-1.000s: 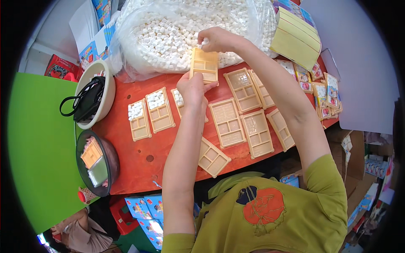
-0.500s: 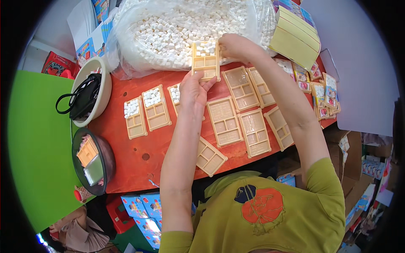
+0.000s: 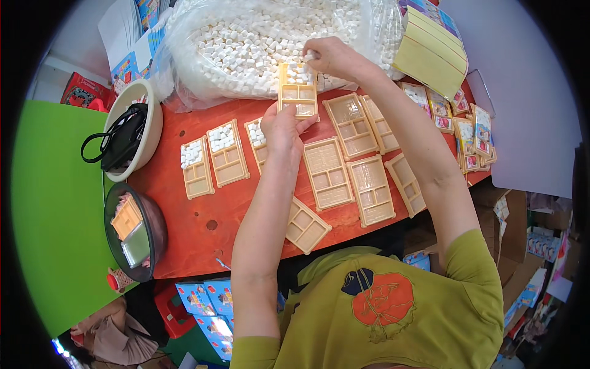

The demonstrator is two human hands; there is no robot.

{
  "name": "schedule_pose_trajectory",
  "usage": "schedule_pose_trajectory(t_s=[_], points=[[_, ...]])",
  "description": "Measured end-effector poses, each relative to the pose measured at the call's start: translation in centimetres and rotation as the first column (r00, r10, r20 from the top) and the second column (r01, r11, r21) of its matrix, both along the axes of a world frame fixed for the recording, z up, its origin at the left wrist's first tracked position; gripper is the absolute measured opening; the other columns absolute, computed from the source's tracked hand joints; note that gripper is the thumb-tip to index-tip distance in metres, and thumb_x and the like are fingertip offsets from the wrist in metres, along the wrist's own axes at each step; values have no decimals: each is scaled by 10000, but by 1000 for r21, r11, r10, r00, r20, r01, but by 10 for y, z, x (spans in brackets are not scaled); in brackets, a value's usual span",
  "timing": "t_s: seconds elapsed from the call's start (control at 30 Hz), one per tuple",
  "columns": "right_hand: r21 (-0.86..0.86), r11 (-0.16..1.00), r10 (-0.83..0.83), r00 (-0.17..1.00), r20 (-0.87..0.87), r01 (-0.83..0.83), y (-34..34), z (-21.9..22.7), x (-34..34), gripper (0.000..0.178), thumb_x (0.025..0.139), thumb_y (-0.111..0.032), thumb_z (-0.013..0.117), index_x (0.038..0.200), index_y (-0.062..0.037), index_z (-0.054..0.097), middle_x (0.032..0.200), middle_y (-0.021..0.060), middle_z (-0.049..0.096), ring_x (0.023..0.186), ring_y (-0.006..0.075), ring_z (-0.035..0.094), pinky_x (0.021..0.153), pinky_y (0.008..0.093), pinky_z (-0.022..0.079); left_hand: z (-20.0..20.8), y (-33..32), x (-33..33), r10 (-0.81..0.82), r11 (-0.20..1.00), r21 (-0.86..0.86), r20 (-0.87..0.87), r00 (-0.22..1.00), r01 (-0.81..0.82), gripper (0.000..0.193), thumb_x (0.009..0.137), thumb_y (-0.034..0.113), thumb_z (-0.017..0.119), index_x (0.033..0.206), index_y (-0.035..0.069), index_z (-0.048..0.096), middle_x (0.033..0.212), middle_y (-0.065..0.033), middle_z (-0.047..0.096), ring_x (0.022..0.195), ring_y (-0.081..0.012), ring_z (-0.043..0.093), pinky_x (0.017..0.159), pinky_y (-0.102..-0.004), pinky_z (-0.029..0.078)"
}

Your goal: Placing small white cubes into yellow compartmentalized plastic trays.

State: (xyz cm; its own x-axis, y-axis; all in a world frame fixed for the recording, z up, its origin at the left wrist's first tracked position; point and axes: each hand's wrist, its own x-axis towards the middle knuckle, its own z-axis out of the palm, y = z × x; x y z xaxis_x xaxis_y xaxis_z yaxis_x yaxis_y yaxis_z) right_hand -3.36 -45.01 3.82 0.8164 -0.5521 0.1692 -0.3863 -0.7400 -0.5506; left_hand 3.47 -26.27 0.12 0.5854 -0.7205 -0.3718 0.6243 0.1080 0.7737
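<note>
My left hand (image 3: 284, 132) grips the lower end of a tan compartment tray (image 3: 298, 92) at the near edge of a big clear plastic bag (image 3: 175, 71). White marshmallow-like pieces (image 3: 300, 75) lie in the tray's far compartment; its smaller ones hold none. Above the tray's far right corner, my right hand (image 3: 335, 58) is closed, fingertips pinching a white marshmallow-like piece (image 3: 311, 55). Three trays stand to the left with white pieces in their far compartments, among them a middle tray (image 3: 228, 154); the third is partly hidden by my left arm.
Several bare tan trays (image 3: 329, 172) lie right of my left arm on the red table (image 3: 184, 240). Filled packs (image 3: 473, 138) are piled far right. A cream basin (image 3: 153, 129) with a black bag and a dark bowl (image 3: 161, 230) line the left edge.
My right hand has moved slightly left and up from the tray's right side, and a white piece now shows at its fingertips. The left hand keeps holding the tray, nearly still.
</note>
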Motion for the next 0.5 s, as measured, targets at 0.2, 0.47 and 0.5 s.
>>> schedule_pose_trajectory(t_s=[0.2,0.47,0.5], points=[[71,989,132,991,25,-134,21,0,4,281,826,-151,672,1085,-42,677,840,98,661,759,218,603,720,342,506,0,-4,-1,-51,999,-18,-62,997,50,271,955,-21,439,1206,-80,521,1114,-198,643,901,-279,699,683,-383,644],[6,1000,-6,986,164,5,0,-11,-10,248,885,-227,680,1039,-33,695,989,96,652,849,193,606,768,312,508,-5,-5,0,-76,996,-49,-126,989,71,287,951,-33,433,1226,-75,501,1122,-187,635,904,-276,696,709,-377,644],[-138,990,50,974,223,-19,6,-11,-10,245,887,-230,680,1028,-31,699,996,105,651,845,207,607,763,317,509,-4,-3,0,-84,995,-58,-117,990,77,282,950,-31,435,1221,-70,502,1118,-184,635,902,-275,695,718,-376,644]])
